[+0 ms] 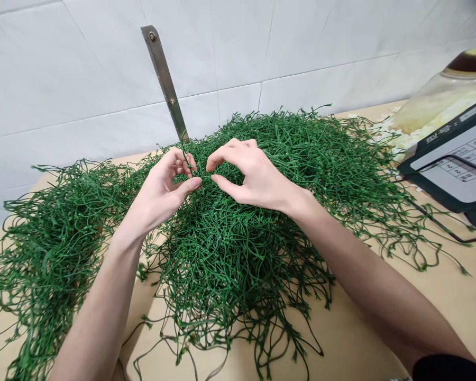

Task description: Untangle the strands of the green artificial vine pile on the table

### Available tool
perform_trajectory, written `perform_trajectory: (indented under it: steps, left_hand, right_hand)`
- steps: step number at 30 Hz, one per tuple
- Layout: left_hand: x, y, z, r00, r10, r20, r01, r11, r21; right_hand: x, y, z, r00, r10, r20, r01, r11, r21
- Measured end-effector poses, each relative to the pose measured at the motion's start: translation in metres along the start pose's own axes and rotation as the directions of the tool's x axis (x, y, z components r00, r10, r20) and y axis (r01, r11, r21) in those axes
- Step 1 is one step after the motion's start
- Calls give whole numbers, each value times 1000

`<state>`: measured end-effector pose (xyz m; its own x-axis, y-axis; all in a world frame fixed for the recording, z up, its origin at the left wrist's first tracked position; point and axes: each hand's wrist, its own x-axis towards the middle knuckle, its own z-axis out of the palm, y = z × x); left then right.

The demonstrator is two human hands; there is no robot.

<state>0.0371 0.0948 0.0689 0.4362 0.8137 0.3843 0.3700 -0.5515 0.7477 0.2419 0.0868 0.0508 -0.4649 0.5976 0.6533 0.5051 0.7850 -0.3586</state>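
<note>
A big tangled heap of thin green plastic stems [262,174] covers the middle of a tan table [432,301]. A second, flatter heap of the same stems [51,233] lies to its left. My left hand [164,188] is over the top of the big heap, thumb and fingers pinched on one green stem [188,159] that stands up between them. My right hand [246,172] is just to the right, its fingers curled towards its thumb, almost touching the left hand. What the right fingertips hold is too small to make out.
A slanted metal bracket [164,79] is fixed to the white tiled wall [301,42] behind the heap. A black and white electronic scale with a keypad [456,164] sits at the right edge, with a clear bag of pale material [432,111] behind it.
</note>
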Motion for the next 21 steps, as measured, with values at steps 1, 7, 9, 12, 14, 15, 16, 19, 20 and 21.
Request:
perform_trajectory:
  steps: [1,7,9,12,14,15,16,19,20,21]
  left_hand:
    - [0,0,0,1000,7,4,-7,1000,9]
    - [-3,-2,3,1000,-24,1,24,999,38]
    - [-4,-1,4,999,-48,7,48,998,52]
    - [-4,-1,6,998,-59,18,58,998,38]
    - [-5,0,6,999,-42,21,41,999,33]
    - [-5,1,5,1000,-23,21,22,999,43]
    - [-6,2,5,1000,0,25,-2,998,66]
    - [-6,9,4,996,73,53,-82,977,196]
    - [-7,11,4,994,91,65,-104,963,249]
    - [-7,14,4,992,102,79,-121,946,300]
  right_hand:
    - [0,1,1,1000,-4,5,5,1000,-8]
    - [0,5,3,1000,-22,16,22,1000,-17]
    - [0,5,2,1000,-25,18,25,1000,-1]
    - [0,2,0,999,-24,31,23,999,37]
    - [0,-1,-2,999,2,46,-4,999,42]
    - [0,-3,-3,998,22,56,-24,999,36]
    - [0,-5,-4,997,43,69,-45,999,29]
    - [0,-11,-5,988,94,123,-101,993,54]
    - [1,-12,-5,985,102,139,-114,990,82]
    - [1,-13,-4,983,111,149,-128,986,110]
